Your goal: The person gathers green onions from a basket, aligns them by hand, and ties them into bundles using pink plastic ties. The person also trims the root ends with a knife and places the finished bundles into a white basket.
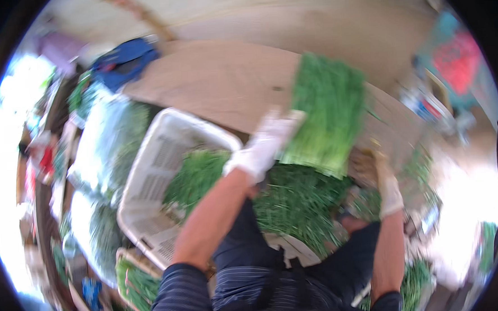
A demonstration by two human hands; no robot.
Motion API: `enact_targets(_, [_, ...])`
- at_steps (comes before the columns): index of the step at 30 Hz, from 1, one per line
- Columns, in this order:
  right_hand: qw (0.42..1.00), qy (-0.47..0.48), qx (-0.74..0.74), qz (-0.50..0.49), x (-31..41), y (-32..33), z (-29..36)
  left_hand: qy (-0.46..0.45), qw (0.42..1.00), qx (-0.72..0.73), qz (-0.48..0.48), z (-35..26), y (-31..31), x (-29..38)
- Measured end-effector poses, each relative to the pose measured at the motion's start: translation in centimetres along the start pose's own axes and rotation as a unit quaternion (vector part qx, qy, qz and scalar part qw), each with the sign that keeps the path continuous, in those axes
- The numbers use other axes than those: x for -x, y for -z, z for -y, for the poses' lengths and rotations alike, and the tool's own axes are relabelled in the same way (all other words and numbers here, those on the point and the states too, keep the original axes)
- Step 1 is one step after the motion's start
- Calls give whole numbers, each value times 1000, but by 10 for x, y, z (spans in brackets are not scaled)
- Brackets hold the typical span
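A flat stack of long green leaves, likely garlic chives (pixel 329 109), lies on the brown tabletop (pixel 219 81), its pale cut ends towards me. My left hand (pixel 269 139), in a white glove, is at the stack's left edge with its fingers stretched out over the leaves. Just off the lower right corner is my gloved right hand (pixel 374 163); its glove is yellowed at the fingers, and blur hides how they are bent. Loose green leaves (pixel 297 195) are heaped below the stack, in front of my lap.
At my left stands a white plastic crate (pixel 126 195) with greens (pixel 203 170) inside. Filled clear plastic bags (pixel 108 137) line its far side. A blue cloth item (pixel 125 60) rests at the table's far left. Another basket of greens (pixel 139 283) is at lower left.
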State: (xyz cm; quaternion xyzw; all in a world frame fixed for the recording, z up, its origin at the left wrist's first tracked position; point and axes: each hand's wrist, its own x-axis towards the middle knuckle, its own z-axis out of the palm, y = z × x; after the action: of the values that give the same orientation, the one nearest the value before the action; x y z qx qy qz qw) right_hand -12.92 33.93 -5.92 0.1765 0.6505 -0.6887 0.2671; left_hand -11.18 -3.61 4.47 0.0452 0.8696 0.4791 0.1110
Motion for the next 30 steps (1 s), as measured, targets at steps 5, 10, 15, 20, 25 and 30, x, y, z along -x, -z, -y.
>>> enact_targets(5, [979, 59, 133, -141, 14, 60, 38, 182, 881, 329, -287, 65, 34, 41])
enact_targets(10, [749, 206, 464, -426, 14, 162, 51, 254, 885, 303, -245, 104, -2, 104])
enact_targets(15, [960, 258, 13, -108, 20, 125, 5, 273, 865, 381, -178, 112, -68, 143])
enact_targets(20, [992, -46, 64, -96, 71, 79, 31, 295, 862, 401, -98, 100, -105, 147])
enact_targets(25, [723, 175, 491, -454, 81, 168, 49, 311, 861, 398, -61, 109, -133, 145])
enact_targets(30, [807, 157, 400, -405, 64, 188, 77, 346, 847, 395, -81, 100, -146, 147])
